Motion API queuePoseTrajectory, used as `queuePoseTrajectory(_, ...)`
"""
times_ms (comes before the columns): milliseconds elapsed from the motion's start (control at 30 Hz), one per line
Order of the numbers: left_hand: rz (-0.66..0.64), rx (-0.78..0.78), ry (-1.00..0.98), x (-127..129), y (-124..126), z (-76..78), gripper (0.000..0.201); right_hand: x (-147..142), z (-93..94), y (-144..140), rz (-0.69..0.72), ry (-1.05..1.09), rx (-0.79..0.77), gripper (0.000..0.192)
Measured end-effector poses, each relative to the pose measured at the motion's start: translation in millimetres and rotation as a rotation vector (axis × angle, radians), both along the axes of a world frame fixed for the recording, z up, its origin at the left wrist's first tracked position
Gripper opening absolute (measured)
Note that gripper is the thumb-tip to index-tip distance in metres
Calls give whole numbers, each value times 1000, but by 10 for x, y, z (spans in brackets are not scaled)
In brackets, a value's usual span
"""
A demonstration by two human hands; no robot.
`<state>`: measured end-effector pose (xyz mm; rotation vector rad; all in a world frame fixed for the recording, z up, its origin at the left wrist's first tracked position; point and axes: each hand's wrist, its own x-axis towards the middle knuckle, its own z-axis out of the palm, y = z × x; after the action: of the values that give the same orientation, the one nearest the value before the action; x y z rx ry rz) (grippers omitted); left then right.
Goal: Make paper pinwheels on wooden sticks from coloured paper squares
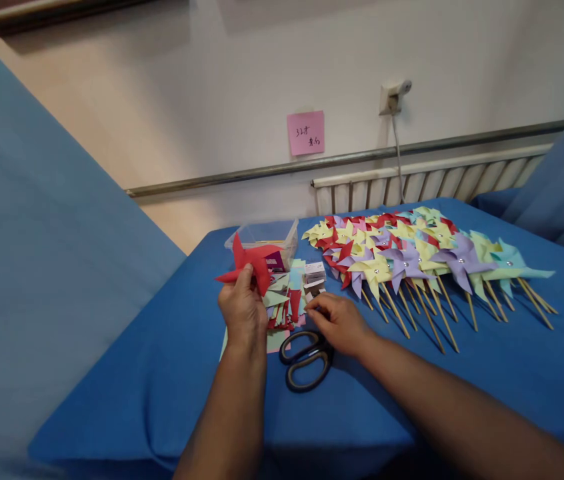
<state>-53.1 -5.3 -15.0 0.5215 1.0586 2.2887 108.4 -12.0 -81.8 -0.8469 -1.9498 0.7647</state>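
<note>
A red paper pinwheel with folded blades is pinched at its middle by my left hand, thumb on top; no stick shows on it. My right hand has its fingertips drawn together beside a small white box; what they hold, if anything, is too small to make out. Between the hands lies a heap of cut paper pieces in green, red, pink and blue. Just below my right hand rest black-handled scissors, their blades hidden.
A clear plastic box stands behind the paper heap. On the right, many finished pinwheels on wooden sticks lie piled on the blue tablecloth. Blue curtains hang at both sides. A radiator and a pink note are at the wall.
</note>
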Motion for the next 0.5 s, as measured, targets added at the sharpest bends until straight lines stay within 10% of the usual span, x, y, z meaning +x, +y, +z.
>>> queuePoseTrajectory(167,125,54,-79,-132,23,16,15,-168,338,198,-154,134,79,17)
queuePoseTrajectory(367,132,34,-140,-223,30,-14,12,-714,948,1161,-155,-361,148,21)
queuePoseTrajectory(500,131,36,-186,-259,8,-29,13,-1218,1014,1650,-107,-402,112,9)
